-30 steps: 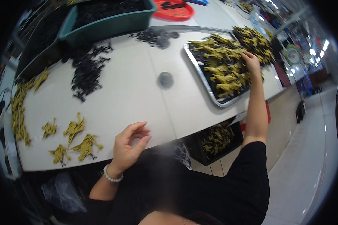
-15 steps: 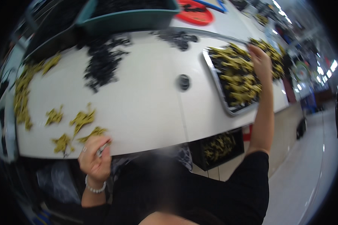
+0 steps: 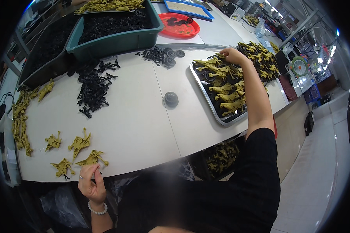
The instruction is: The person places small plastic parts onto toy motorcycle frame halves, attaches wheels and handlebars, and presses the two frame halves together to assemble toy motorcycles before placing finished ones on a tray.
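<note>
My left hand (image 3: 91, 184), with a ring and a bead bracelet, is at the table's near edge. Its thumb and fingertips are pinched together; what they hold is too small to make out. They touch or overlap an olive-yellow plastic toy-like part (image 3: 92, 158). Several similar parts lie beside it, one of them a spiky piece (image 3: 62, 167) with a small black bit below. Over at the right, my right hand (image 3: 234, 56) reaches the far edge of a metal tray (image 3: 210, 101) filled with olive-yellow pieces on black wheels. Its fingers are curled down among them; anything in their grip is hidden.
Small black parts (image 3: 93, 91) lie piled near a green bin (image 3: 116, 43). Grey discs (image 3: 169, 58) sit farther right, with a short disc stack (image 3: 170, 98) mid-table. Behind are a red round tray (image 3: 182, 34) and blue tray (image 3: 188, 8). A dark crate (image 3: 221, 157) stands below the table.
The whole view has shifted. My right hand has moved a little left along the tray's far side. My left thumb and fingers have closed into a tighter pinch beside the olive-yellow part.
</note>
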`<action>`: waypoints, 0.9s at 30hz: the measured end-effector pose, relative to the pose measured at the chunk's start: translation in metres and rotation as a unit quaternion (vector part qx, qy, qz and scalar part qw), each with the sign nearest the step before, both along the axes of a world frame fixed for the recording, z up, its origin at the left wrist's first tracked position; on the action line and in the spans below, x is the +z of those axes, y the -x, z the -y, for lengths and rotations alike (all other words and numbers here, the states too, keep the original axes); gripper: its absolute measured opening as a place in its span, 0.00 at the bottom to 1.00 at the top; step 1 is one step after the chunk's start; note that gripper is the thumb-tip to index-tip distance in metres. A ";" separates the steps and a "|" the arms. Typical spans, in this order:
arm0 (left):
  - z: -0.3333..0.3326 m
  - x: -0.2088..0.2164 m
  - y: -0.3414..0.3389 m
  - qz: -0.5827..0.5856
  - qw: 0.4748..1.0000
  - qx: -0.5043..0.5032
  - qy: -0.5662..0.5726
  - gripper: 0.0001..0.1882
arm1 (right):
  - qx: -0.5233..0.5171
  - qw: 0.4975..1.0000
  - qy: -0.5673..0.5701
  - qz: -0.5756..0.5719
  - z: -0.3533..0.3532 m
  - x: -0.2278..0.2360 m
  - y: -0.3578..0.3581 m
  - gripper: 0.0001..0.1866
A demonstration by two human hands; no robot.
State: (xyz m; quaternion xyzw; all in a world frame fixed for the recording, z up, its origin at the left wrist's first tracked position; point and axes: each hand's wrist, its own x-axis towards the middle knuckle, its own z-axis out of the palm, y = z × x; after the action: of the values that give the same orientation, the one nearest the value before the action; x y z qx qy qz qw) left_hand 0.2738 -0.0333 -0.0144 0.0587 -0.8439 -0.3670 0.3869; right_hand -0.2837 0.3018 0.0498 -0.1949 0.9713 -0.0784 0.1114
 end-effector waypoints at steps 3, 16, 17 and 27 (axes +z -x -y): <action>0.004 -0.003 0.005 0.005 1.000 0.006 0.001 0.10 | 0.030 1.000 0.002 -0.008 -0.017 0.000 0.003 0.25; 0.055 0.019 -0.028 -0.019 0.986 0.161 0.030 0.10 | 0.127 0.936 0.275 -0.177 -0.010 0.029 -0.098 0.20; 0.062 0.021 -0.035 -0.017 0.984 0.173 0.030 0.10 | 0.151 0.940 0.255 -0.167 -0.005 0.044 -0.132 0.22; 0.045 0.042 -0.029 0.218 0.965 0.021 0.145 0.20 | 0.411 0.867 0.281 0.032 0.141 -0.007 -0.339 0.14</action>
State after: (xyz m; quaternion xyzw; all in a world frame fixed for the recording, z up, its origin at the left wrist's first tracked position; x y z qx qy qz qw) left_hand 0.3032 -0.0781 0.0276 0.0987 -0.9506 -0.2110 0.2052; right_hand 0.0551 0.1612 0.0431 -0.5966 0.7364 -0.3016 0.1046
